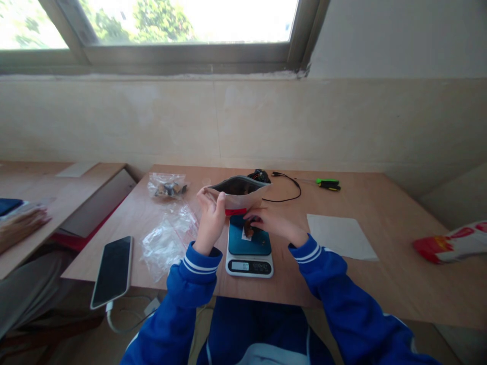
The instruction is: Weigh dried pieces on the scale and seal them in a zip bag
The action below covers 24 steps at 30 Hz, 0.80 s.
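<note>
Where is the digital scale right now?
In the head view, the digital scale sits below centre on the desk, between the blue sleeves, the right hand over its platform.

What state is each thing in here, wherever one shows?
Pouch, mouth open
Left hand, holding the pouch
Right hand, gripping a brown piece
Scale, display showing digits
Phone, screen dark, white cable plugged in
Far clear bag, filled
Near clear plastic, crumpled
Paper, lying flat
</note>
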Tool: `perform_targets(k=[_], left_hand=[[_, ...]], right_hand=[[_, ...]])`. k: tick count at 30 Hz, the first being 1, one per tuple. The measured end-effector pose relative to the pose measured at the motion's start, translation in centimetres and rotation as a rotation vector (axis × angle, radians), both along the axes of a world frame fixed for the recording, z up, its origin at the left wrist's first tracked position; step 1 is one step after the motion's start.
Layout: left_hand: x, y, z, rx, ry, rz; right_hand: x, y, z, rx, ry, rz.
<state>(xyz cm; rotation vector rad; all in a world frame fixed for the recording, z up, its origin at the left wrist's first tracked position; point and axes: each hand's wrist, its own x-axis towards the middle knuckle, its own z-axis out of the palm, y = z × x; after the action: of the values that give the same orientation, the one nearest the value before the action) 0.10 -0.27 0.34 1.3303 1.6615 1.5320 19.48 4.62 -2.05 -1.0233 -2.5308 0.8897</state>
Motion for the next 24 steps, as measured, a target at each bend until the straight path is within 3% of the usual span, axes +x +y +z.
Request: perform_targets(k=[8, 20, 24], left_hand=[[-0.1, 0.0, -0.1, 0.009, 0.009, -0.001], [0.0, 0.2, -0.1, 0.005, 0.014, 0.003], [0.0, 0.1, -0.2, 0.013, 0.028, 0.001]], right_hand=[[-1.4, -0.7, -0.6, -0.074, 0.143, -0.053], [0.0, -1.5, -1.9, -0.268, 0.215, -0.106], [0.2, -2.0, -2.0, -0.213, 0.214, -0.067]])
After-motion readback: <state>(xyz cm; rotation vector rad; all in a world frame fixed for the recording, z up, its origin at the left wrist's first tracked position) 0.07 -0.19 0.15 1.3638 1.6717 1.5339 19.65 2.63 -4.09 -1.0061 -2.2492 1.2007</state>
